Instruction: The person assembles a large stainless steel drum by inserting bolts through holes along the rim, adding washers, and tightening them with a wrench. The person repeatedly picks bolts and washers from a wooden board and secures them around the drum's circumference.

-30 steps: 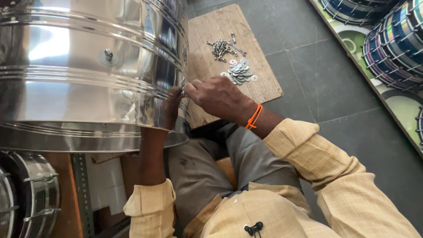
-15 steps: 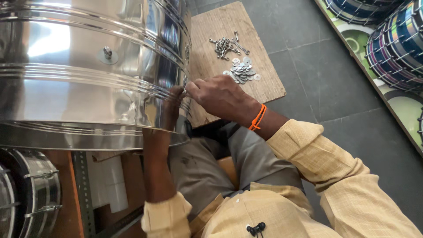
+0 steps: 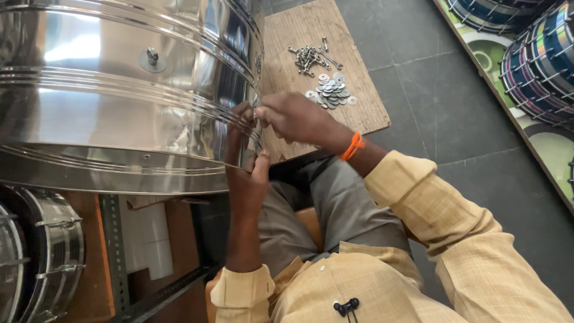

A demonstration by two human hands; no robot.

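Large polished steel drum shell [image 3: 119, 101], ribbed, lying on side, rim against wooden board.

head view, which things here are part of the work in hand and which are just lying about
In use: steel drum shell, left hand, right hand, washers, bolts, wooden board.
Lying about: colourful drums, small drum.

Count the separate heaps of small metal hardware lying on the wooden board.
2. A heap of screws lies toward the far end of the wooden board; a heap of flat washers lies nearer, just beyond the right hand. Any under the hand would be hidden.
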